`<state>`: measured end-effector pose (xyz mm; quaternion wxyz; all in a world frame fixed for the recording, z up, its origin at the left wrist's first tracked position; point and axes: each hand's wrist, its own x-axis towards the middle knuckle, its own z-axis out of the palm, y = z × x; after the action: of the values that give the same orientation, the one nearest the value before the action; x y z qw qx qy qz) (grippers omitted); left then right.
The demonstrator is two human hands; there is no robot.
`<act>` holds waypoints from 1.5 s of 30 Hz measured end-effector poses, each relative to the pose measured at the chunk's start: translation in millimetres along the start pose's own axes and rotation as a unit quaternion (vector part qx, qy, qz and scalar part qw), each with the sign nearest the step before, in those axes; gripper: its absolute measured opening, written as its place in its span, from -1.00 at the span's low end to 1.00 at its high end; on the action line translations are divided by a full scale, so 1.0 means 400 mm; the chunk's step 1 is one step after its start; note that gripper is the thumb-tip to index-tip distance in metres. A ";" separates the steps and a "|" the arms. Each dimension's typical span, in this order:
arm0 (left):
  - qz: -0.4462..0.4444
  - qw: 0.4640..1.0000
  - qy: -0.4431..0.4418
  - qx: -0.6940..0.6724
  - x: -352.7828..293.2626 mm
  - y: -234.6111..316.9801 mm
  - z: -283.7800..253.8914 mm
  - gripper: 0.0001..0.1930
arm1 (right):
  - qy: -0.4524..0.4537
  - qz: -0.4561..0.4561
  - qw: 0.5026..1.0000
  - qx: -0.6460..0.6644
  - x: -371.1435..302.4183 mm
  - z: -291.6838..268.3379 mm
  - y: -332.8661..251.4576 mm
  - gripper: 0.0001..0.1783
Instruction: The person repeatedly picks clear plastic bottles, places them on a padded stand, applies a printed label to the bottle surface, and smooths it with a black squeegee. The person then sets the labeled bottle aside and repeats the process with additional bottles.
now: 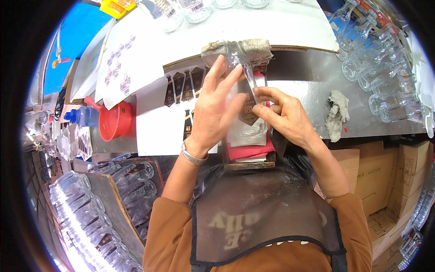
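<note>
A clear glass bottle (235,59) lies in front of me, its neck resting on a rolled grey cloth (259,47). On the bottle is a dark tie-shaped label (247,109) with gold print. My left hand (215,106) hovers over the bottle's left side, fingers spread and slightly blurred, holding nothing visible. At the label's right edge, the thumb and forefinger of my right hand (287,113) close in on it; their exact contact is hard to see. Beneath the bottle sit white paper and a red cloth (251,150) in a narrow wooden stand (249,166).
More dark labels (181,86) lie on white paper to the left. Beyond them are a red dipper (117,121) and a blue-capped bottle (84,116). A grey rag (337,115) and rows of glass bottles (380,77) are at right. Crated bottles (86,213) stand lower left, cardboard boxes (374,181) lower right.
</note>
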<state>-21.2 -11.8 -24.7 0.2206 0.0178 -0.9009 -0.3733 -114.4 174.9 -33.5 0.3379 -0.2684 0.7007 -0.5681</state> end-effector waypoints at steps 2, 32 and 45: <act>-0.001 1.000 0.002 -0.005 0.001 -0.002 0.005 -0.46 | 0.006 -0.011 1.000 -0.006 0.000 -0.001 0.006 -0.49; -0.041 0.997 0.037 -0.049 -0.006 -0.002 0.025 -0.13 | 0.069 -0.318 0.919 -0.221 0.219 -0.105 -0.151 -0.67; -0.026 0.997 0.065 -0.021 -0.010 -0.011 0.034 -0.05 | 0.116 -0.390 0.866 -0.290 0.225 -0.087 -0.197 -0.72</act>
<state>-23.8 -5.1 -37.8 0.2692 0.0611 -0.8759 -0.3957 -198.4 111.4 32.7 -0.0879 -0.5378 0.7062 -0.4521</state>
